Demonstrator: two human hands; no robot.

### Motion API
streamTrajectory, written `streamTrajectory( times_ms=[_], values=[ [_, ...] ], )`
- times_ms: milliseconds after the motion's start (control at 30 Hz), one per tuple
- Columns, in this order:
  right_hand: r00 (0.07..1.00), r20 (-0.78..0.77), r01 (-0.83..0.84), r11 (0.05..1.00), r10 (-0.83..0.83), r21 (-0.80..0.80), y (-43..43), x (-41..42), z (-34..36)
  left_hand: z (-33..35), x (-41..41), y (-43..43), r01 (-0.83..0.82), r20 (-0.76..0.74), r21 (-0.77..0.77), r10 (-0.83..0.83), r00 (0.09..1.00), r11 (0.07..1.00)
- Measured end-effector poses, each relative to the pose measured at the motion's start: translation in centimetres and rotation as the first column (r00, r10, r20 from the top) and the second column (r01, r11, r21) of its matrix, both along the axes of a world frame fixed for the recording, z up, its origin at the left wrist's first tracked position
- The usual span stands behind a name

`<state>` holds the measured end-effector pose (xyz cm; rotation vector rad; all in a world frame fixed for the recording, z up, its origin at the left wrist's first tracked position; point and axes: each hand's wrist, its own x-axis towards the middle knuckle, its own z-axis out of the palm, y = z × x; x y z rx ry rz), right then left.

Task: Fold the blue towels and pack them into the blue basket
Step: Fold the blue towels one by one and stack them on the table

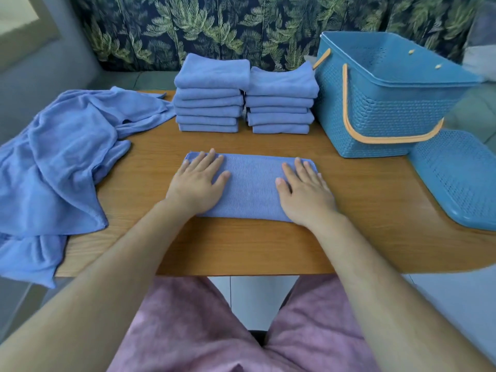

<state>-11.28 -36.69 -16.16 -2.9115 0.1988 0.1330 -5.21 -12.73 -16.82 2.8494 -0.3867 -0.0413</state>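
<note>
- left hand and right hand flat, fingers straight, pressing the folded towel on the table, grasping nothing
- two towel stacks behind
- basket right, probably empty

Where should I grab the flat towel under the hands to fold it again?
Probably by a short end. The flat towel lies as a long strip running left to right, with the left hand and right hand pressing flat on its ends. Pinch the two right-end corners, coming from the right, and carry them over to the left end.
</note>
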Motion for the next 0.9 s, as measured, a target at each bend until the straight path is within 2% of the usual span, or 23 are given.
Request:
streamTrajectory(
  times_ms=[233, 267, 333, 400, 433, 500, 567, 733, 800, 900],
  values=[
    [0.996, 0.017, 0.092, 0.996, -0.093, 0.010, -1.8, -1.2, -0.1, 0.1, 0.3, 1.9, -0.038, -0.042, 0.003, 0.038, 0.998, 0.999],
    [0.992, 0.074, 0.106, 0.994, -0.104, -0.025, -1.4, -1.7, 0.3, 0.1, 0.2, 1.8, -0.045, -0.030, 0.014, 0.045, 0.999, 0.999],
    [0.951, 0.303, 0.097, 0.991, -0.066, -0.089, 0.3, -3.2, 1.2, 0.0, -0.1, 1.4, -0.041, 0.056, 0.053, 0.038, 0.998, 0.998],
    [0.889, 0.458, 0.031, 0.998, -0.006, -0.049, 3.0, -4.2, 2.2, 0.5, -0.1, 0.7, 0.054, 0.189, 0.073, -0.067, 0.980, 0.996],
    [0.896, 0.444, -0.010, 1.000, 0.007, 0.004, 4.4, -4.3, 2.6, 0.9, 0.1, 0.3, 0.148, 0.215, 0.062, -0.158, 0.964, 0.987],
    [0.945, 0.326, -0.048, 0.995, 0.018, 0.086, 6.6, -3.9, 2.9, 1.8, 0.8, -0.8, 0.342, 0.165, 0.016, -0.340, 0.926, 0.940],
    [0.970, 0.242, -0.055, 0.995, 0.034, 0.080, 7.4, -3.3, 2.7, 2.0, 1.3, -1.9, 0.408, 0.084, -0.003, -0.406, 0.910, 0.913],
    [0.979, 0.178, -0.111, 0.991, 0.096, 0.075, 5.3, -3.0, 2.3, 1.8, 0.1, -1.9, 0.278, 0.077, 0.068, -0.283, 0.956, 0.958],
    [0.983, 0.141, -0.128, 0.990, 0.119, 0.056, 3.8, -2.4, 2.8, 2.7, -1.0, -1.4, 0.223, 0.129, 0.182, -0.248, 0.960, 0.958],
    [0.983, 0.153, -0.102, 0.995, 0.099, 0.014, 1.8, -1.6, 3.1, 3.4, -3.4, -1.3, 0.186, 0.203, 0.182, -0.222, 0.954, 0.966]
  ],
)
